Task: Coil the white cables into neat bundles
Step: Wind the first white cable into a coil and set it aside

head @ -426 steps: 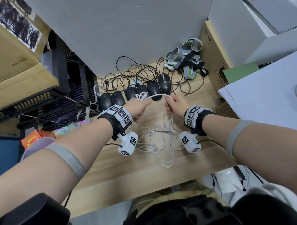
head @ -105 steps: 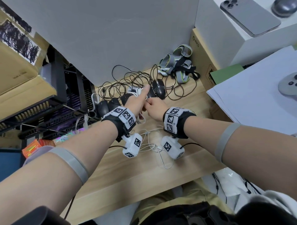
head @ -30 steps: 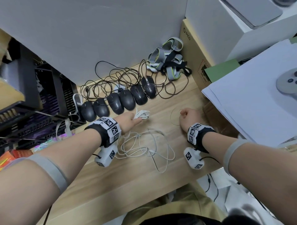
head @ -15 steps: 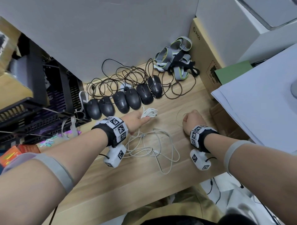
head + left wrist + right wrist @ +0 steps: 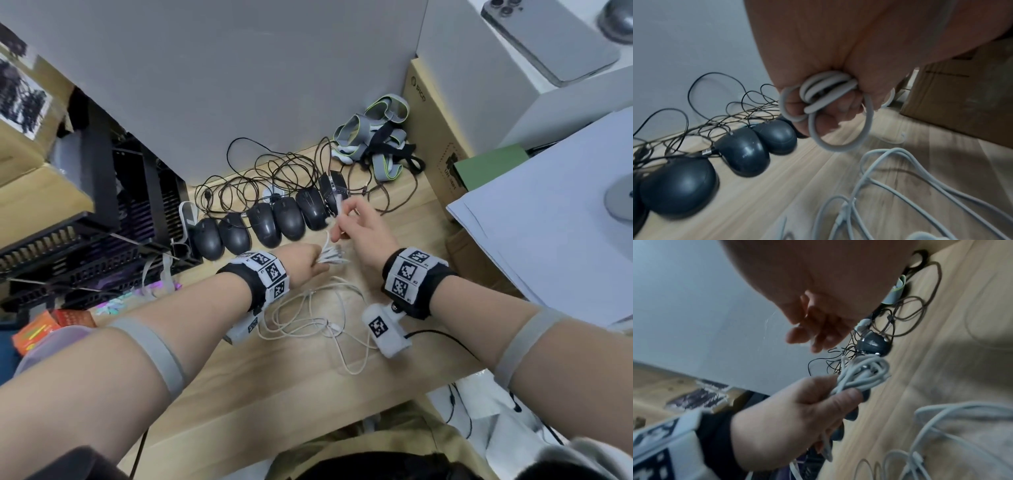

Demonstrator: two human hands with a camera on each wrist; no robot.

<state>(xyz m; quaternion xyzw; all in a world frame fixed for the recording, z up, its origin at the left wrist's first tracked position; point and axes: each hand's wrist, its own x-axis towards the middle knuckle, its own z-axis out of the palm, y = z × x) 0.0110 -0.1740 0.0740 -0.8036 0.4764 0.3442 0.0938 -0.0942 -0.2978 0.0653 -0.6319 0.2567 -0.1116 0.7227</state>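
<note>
I find the left hand [image 5: 308,265] closed around a coiled white cable bundle [image 5: 861,374], fingers [image 5: 824,123] curled through its loops, which in my judgement keeps the coil from springing open just above the counter [image 5: 239,387]. The right hand [image 5: 363,233] hovers beside it, fingers loosely spread; whether they pinch the thin tie wire I cannot tell. Loose white cables [image 5: 318,318] lie uncoiled on the counter nearer me.
</note>
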